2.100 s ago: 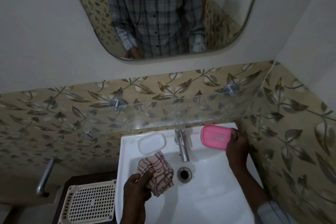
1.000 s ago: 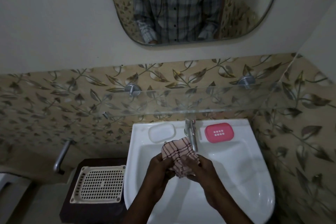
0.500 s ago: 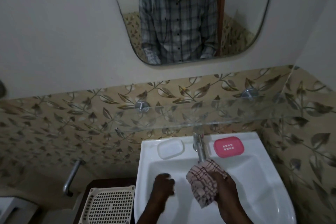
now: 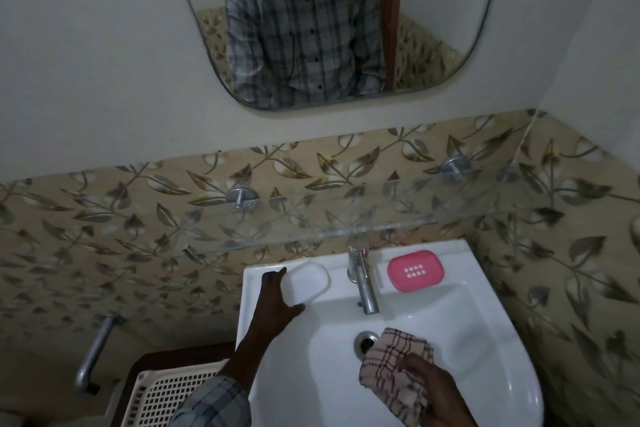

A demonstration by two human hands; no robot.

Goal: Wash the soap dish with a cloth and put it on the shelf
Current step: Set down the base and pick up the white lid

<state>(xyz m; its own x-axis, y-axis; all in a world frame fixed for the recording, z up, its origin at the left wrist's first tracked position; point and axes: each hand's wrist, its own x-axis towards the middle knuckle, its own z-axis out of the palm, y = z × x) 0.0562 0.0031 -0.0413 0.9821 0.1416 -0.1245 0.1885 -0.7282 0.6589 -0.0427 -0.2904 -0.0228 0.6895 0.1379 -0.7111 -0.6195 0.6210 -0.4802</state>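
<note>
A white soap dish part (image 4: pixel 307 282) lies on the sink's back ledge, left of the tap. My left hand (image 4: pixel 275 302) wraps its fingers around that part's left and front edges. The pink soap dish part (image 4: pixel 415 270), with small white slots, rests on the ledge right of the tap. My right hand (image 4: pixel 433 388) holds a bunched pink checked cloth (image 4: pixel 391 371) over the basin, beside the drain (image 4: pixel 366 342). The glass shelf (image 4: pixel 311 232) runs along the tiled wall above the sink, with nothing on it.
The white sink (image 4: pixel 485 340) fills the lower right, with a chrome tap (image 4: pixel 362 282) at its back. A cream perforated basket (image 4: pixel 173 395) sits on a dark stand at lower left. A metal pipe (image 4: pixel 95 350) juts from the wall. A mirror (image 4: pixel 329 21) hangs above.
My left hand let go of the cloth and reached up to the white dish part on the ledge. My right hand carried the cloth down and right over the drain.
</note>
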